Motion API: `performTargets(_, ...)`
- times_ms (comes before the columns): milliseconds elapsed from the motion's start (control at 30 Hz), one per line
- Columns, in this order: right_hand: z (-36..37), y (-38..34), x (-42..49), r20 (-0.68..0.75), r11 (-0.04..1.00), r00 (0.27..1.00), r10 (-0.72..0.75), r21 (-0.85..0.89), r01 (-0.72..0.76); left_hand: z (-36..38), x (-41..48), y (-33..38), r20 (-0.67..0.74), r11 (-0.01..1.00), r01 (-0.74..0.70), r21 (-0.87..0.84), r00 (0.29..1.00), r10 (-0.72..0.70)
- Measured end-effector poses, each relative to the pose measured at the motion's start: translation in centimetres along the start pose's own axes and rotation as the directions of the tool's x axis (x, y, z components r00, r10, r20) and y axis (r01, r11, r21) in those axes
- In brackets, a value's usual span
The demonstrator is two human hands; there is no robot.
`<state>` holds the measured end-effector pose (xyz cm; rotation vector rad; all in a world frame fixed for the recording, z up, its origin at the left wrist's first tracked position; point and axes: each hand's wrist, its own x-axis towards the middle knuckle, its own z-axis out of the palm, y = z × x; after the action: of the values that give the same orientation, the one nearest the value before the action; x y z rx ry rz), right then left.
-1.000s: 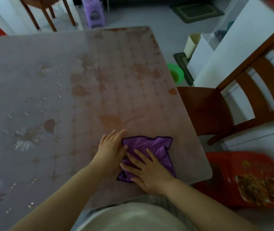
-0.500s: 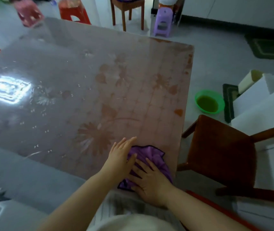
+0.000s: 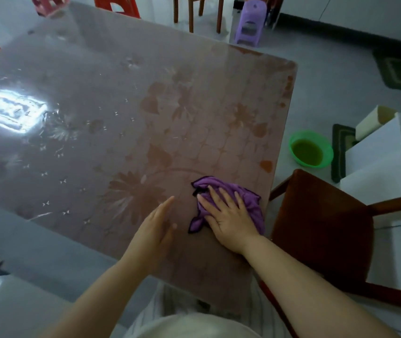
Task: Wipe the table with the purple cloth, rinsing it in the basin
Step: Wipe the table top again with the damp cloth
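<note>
A crumpled purple cloth [image 3: 249, 200] with dark edging lies near the right edge of the glossy brown flower-patterned table [image 3: 126, 123]. My right hand [image 3: 227, 219] presses flat on the cloth, fingers spread, covering its middle. My left hand [image 3: 157, 226] hovers edge-on just left of the cloth, fingers straight, holding nothing and apart from the cloth. On the floor to the right of the table sits a green basin [image 3: 311, 149] with murky greenish water.
A dark wooden chair [image 3: 321, 228] stands close to the table's right edge. A purple stool [image 3: 250, 23], a wooden stool [image 3: 194, 8] and red plastic stools [image 3: 116, 4] stand beyond the far edge. White furniture [image 3: 384, 162] and a doormat [image 3: 340, 147] lie right of the basin.
My left hand has come off the cloth and shifted left. My right hand has pushed the cloth forward along the right edge, away from the near corner. The view has tilted.
</note>
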<state>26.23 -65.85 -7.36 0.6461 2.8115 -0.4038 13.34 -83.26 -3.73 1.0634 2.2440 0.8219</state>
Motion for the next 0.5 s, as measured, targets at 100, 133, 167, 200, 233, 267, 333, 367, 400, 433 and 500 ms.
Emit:
performTargets(100,1.0,-3.7,-1.7,0.051,0.979,0.978,-0.201,0.028,0.200,0.6,0.9,0.2,-0.082,0.998,0.057,-0.015,0.995,-0.058)
performTargets(133,1.5,-4.8,-2.6,0.082,0.946,0.943,-0.323,0.036,0.321,0.9,1.5,0.5,-0.094,0.996,0.082,-0.024,0.992,-0.084)
performTargets(167,1.8,-5.4,-3.3,0.104,0.904,0.898,-0.427,0.030,0.426,1.3,2.1,0.8,-0.115,0.994,0.103,-0.027,0.988,-0.105)
performTargets(200,1.9,-5.4,-3.6,0.119,0.865,0.858,-0.500,0.028,0.500,1.8,2.7,1.1,-0.139,0.992,0.122,-0.017,0.983,-0.123)
performTargets(233,1.7,-4.7,-3.5,0.153,0.834,0.820,-0.551,0.061,0.549,2.3,3.2,1.5,-0.166,0.991,0.135,-0.004,0.977,-0.133)
performTargets(267,1.2,-3.6,-2.9,0.174,0.806,0.787,-0.592,0.102,0.583,2.8,3.7,1.9,-0.195,0.988,0.155,0.021,0.970,-0.148)
performTargets(333,0.1,0.2,-1.0,0.171,0.781,0.762,-0.624,0.105,0.616,4.1,4.4,2.8,-0.258,0.973,0.222,0.059,0.945,-0.200)
performTargets(367,-0.4,2.5,0.3,0.146,0.788,0.776,-0.614,0.068,0.612,4.7,4.6,3.3,-0.293,0.965,0.255,0.059,0.929,-0.227)
performTargets(400,-1.0,5.0,1.7,0.125,0.802,0.794,-0.595,0.024,0.597,5.1,4.7,4.0,-0.323,0.957,0.285,0.046,0.911,-0.256)
performTargets(433,-1.7,7.7,3.4,0.105,0.815,0.813,-0.573,-0.023,0.578,5.6,4.8,4.6,-0.347,0.947,0.321,0.029,0.892,-0.291)
performTargets(500,-3.4,12.7,7.1,0.069,0.856,0.864,-0.500,-0.116,0.504,6.5,4.6,5.9,-0.380,0.925,0.379,-0.008,0.855,-0.353)
